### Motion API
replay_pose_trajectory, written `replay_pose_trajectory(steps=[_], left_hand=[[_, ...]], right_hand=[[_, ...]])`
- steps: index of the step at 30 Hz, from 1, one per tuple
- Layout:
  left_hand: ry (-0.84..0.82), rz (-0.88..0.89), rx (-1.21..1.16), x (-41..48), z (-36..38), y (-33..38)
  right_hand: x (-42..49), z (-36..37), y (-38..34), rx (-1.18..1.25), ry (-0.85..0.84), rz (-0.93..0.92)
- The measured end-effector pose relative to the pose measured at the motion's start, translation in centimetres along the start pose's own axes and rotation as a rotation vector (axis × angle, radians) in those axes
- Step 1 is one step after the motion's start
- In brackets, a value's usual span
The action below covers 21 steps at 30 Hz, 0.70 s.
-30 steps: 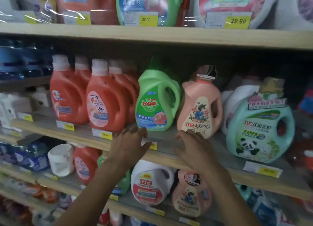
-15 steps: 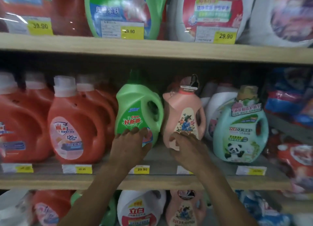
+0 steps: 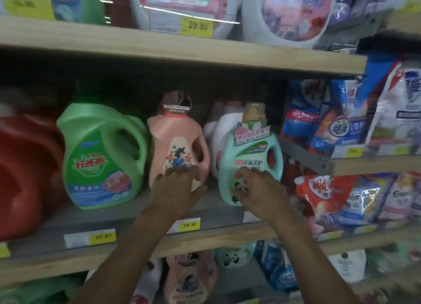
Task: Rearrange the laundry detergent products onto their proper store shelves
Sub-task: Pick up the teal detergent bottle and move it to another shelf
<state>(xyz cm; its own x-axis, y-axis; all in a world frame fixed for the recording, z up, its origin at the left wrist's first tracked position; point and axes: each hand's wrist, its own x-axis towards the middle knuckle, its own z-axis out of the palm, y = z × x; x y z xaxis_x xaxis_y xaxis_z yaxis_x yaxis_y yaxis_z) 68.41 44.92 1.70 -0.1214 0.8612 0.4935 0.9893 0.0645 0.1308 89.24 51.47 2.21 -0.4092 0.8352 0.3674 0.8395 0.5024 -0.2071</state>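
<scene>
On the middle shelf (image 3: 227, 236) stand one green bottle (image 3: 98, 148) lettered 好爸爸, one pink bottle (image 3: 175, 139) with a painted figure, and one mint bottle (image 3: 250, 153) marked 立白 with a panda; one price tag (image 3: 190, 224) below reads 29.90. The left hand (image 3: 180, 186) lies open, fingers flat on the pink bottle's lower front; the right hand (image 3: 258, 189) bends its fingers over the panda, though whether it grips cannot be told.

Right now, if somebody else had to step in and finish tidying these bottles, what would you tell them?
Left grip: open, fingers resting low on the pink bottle.
Right grip: open, fingers spread low on the mint bottle.
Both bottles stand upright on the middle shelf, right of the green bottle.
Done: nothing lifted yet.
To do: judge whether each belongs here, then move or straighten it.
</scene>
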Motion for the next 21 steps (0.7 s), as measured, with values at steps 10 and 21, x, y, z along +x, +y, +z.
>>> replay_pose_trajectory(steps=[10,21], left_hand=[[-0.025,-0.094,-0.062,4.4,4.6,7.1],[-0.167,-0.179,-0.417,7.8,7.2,5.1]], right_hand=[[1.9,-1.1,10.7,0.058,0.057,-0.044],[3.8,2.4,13.2,0.555,0.065,0.007]])
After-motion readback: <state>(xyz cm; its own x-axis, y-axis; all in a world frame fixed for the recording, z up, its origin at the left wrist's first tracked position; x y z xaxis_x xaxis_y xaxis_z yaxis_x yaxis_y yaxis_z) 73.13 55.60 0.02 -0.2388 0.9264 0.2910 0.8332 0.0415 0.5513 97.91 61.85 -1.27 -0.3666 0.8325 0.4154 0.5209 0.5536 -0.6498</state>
